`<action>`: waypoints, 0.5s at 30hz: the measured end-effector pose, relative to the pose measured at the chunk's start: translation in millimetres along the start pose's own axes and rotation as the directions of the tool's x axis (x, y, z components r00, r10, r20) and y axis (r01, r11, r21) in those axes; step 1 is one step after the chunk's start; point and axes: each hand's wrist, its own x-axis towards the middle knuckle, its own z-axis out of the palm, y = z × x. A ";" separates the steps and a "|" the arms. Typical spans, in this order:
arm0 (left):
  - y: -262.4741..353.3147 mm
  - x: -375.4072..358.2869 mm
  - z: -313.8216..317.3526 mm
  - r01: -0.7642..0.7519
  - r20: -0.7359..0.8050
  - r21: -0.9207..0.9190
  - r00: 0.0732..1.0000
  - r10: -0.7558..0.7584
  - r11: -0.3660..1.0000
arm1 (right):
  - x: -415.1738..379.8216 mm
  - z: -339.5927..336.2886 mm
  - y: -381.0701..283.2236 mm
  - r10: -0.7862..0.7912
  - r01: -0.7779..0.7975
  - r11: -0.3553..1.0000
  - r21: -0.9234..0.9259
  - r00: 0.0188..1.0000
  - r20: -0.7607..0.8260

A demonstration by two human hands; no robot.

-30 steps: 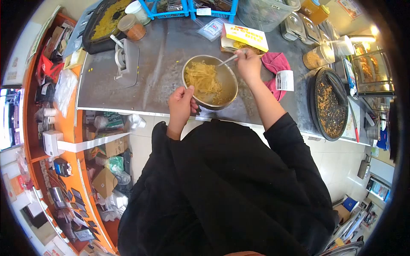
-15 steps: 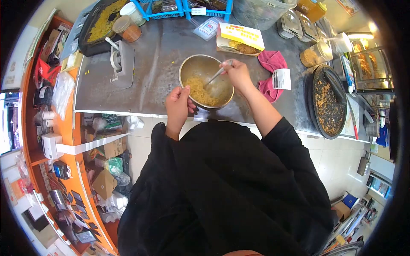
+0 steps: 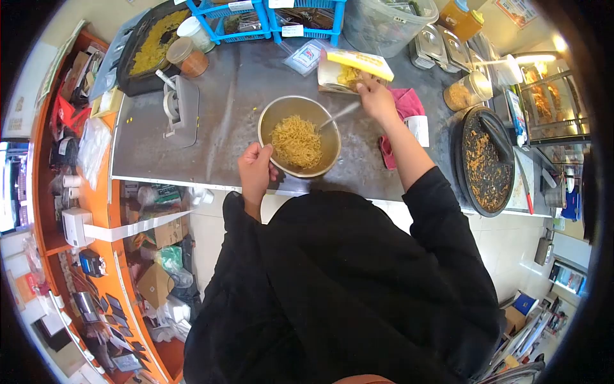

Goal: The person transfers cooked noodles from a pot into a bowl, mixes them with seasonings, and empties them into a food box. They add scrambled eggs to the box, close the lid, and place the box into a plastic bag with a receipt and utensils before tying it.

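Observation:
A steel mixing bowl (image 3: 264,121) of yellow noodles (image 3: 297,142) sits near the counter's front edge. My left hand (image 3: 257,168) pinches its left rim between thumb and curled fingers. A metal utensil (image 3: 341,114) leans on the bowl's right rim, untouched; its far end is hidden in the noodles. Behind and to the right, my right hand (image 3: 377,99) closes on the front right edge of an open takeaway box (image 3: 330,77). Yellow and brown food (image 3: 348,75) shows inside, below the raised yellow-and-white lid (image 3: 364,63). My fingertips are partly hidden at the box.
A pink cloth (image 3: 408,102) with a paper slip (image 3: 417,130) lies under my right forearm. Farther right is a dark round pan (image 3: 462,163) with crumbs. Left stand a tape dispenser (image 3: 185,118) and a spice jar (image 3: 188,61). Blue baskets (image 3: 275,33) line the back.
My right hand has let go of the utensil and moved up and right to the takeaway box. The box's lid now stands more edge-on. My left hand stays on the bowl.

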 end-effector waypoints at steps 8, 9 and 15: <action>39.8 1.8 10.2 -0.020 0.035 0.140 0.999 0.015 0.990 | 59.8 -53.5 -0.3 -0.134 0.135 0.991 0.011 0.990 -0.039; 50.7 1.4 12.5 -0.029 0.025 0.166 0.999 0.026 0.986 | 63.5 -54.2 2.1 -0.162 0.164 0.986 0.018 0.985 -0.053; 105.3 29.0 38.2 -0.183 0.098 0.158 0.981 0.169 0.970 | 59.9 -59.5 14.0 -0.200 0.174 0.971 0.165 0.968 0.152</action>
